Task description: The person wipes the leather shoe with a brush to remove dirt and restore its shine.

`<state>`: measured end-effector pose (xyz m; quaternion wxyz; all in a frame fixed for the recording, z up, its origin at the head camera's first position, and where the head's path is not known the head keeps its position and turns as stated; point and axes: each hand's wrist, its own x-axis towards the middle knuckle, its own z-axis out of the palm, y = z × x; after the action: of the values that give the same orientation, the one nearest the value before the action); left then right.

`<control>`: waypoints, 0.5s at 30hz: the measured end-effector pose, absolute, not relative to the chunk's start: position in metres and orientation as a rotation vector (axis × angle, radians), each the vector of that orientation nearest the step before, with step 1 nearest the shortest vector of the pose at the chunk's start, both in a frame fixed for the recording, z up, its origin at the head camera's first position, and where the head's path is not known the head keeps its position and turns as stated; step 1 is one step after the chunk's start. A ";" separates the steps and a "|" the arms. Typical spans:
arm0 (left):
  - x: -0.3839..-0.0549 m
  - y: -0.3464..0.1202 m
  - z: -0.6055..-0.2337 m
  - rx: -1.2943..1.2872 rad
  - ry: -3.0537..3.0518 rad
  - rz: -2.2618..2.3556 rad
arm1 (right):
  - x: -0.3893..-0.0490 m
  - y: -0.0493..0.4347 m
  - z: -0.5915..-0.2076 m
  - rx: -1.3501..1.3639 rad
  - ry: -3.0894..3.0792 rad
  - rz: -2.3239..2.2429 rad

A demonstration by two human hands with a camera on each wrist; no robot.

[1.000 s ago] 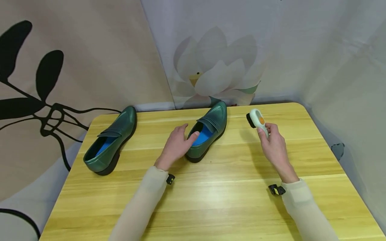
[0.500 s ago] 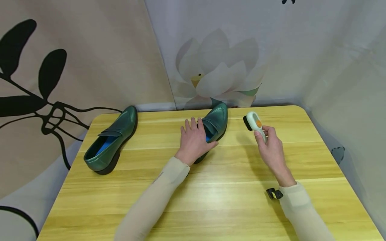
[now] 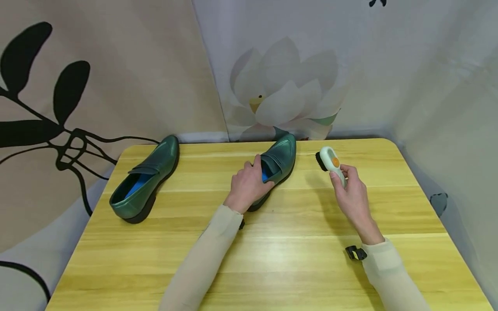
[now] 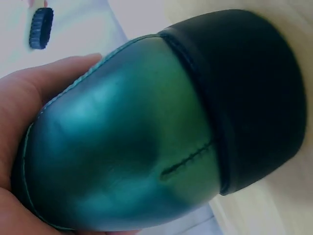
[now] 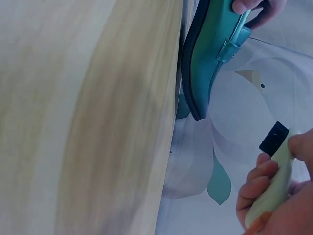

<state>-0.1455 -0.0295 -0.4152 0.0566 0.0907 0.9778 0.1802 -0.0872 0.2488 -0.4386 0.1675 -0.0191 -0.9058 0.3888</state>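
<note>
A green loafer (image 3: pixel 285 151) with a blue insole and black sole stands near the table's back edge. My left hand (image 3: pixel 249 185) grips it at the opening, thumb on the right side and fingers on the left. In the left wrist view the heel (image 4: pixel 107 132) fills the middle, with the hand wrapped over its top rim; part of the fingers is hidden behind it. My right hand (image 3: pixel 354 196) holds a small shoe brush (image 3: pixel 331 159) in the air, by its pale handle with an orange button. Its black bristles (image 5: pixel 274 138) face left, toward the loafer.
The matching green loafer (image 3: pixel 149 172) stands at the left of the wooden table (image 3: pixel 295 259), toe pointing to the back. Fabric curtains (image 3: pixel 350 86) printed with a flower and dark leaves hang right behind the table.
My left hand has moved right over the loafer's opening, and its spread fingers have closed on the shoe. My right hand, with the brush, has dropped slightly but otherwise stays nearly where it was.
</note>
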 end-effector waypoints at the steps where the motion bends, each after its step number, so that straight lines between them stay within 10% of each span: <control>1: -0.144 -0.032 -0.416 0.263 2.962 0.577 | -0.087 0.248 -0.438 -0.054 -2.578 1.098; 15: -0.121 -0.114 -0.406 0.025 3.031 0.888 | -0.090 0.240 -0.435 -0.027 -2.597 1.085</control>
<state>-0.1209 -0.1142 -0.4064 -0.0083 0.0080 0.9596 0.2811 -0.0895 0.2395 -0.4349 0.1630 -0.0093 -0.9104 0.3802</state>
